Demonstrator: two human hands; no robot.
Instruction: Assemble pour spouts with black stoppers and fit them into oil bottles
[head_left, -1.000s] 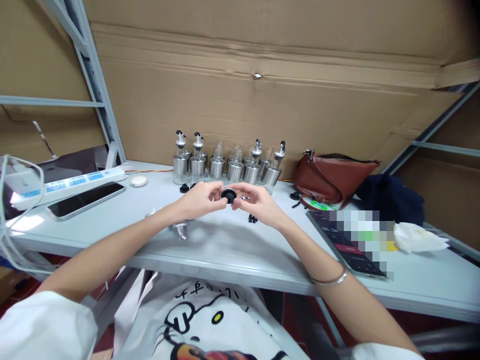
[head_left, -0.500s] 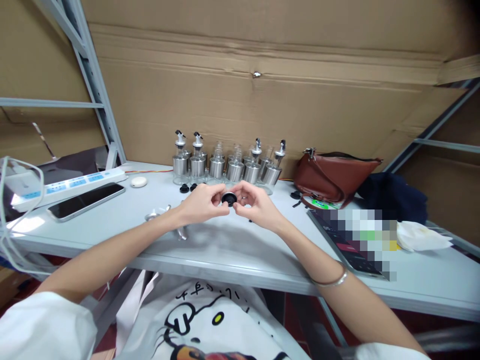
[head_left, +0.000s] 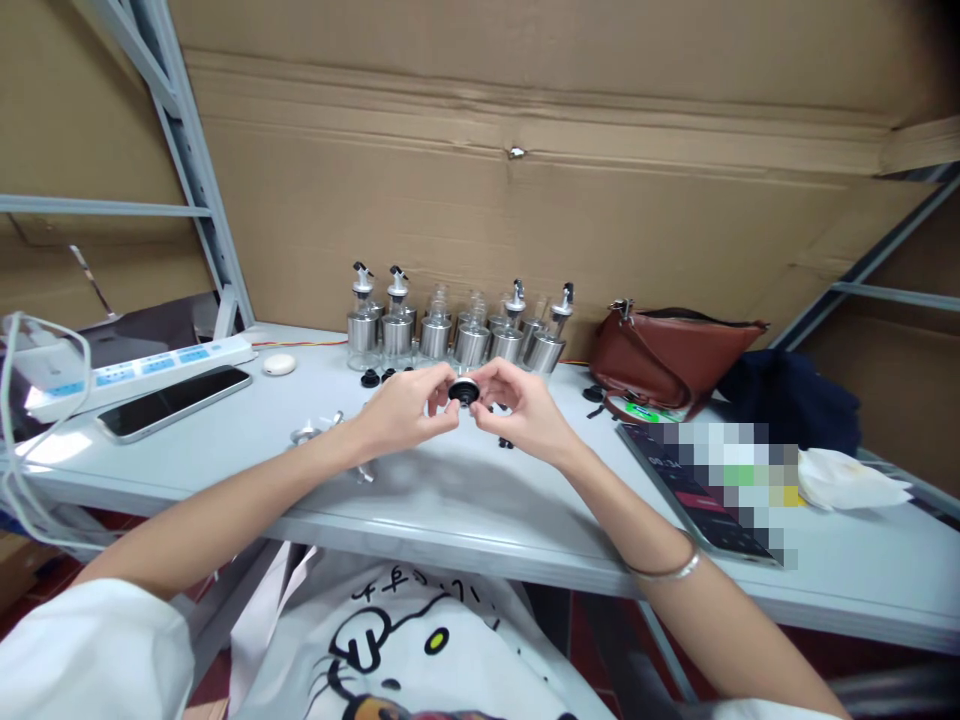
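Between the fingertips of both hands, above the table's middle, is a small round bottle stopper [head_left: 464, 392] with a black underside and a silvery rim. My left hand [head_left: 409, 408] pinches it from the left, and my right hand [head_left: 523, 412] from the right. Behind the hands stand several glass oil bottles with steel sleeves [head_left: 471, 343]; some carry silver pourer tops with black spouts [head_left: 398, 280]. Black stoppers [head_left: 370, 379] lie in front of the bottles. Silvery pourer parts [head_left: 306, 433] rest near my left forearm, partly hidden by it. Small black pieces [head_left: 505, 442] lie under my right hand.
On the left are a phone [head_left: 174, 402], a white power strip [head_left: 139, 376] and a round white disc [head_left: 280, 364]. A brown leather bag [head_left: 671, 355], a tablet-like screen [head_left: 690, 490] and a white tissue [head_left: 851, 480] lie on the right. Cardboard [head_left: 450, 180] walls the back.
The stopper has tilted a little, so more of its silvery rim shows. Both hands stay around it with only slight finger movement; the view has shifted slightly.
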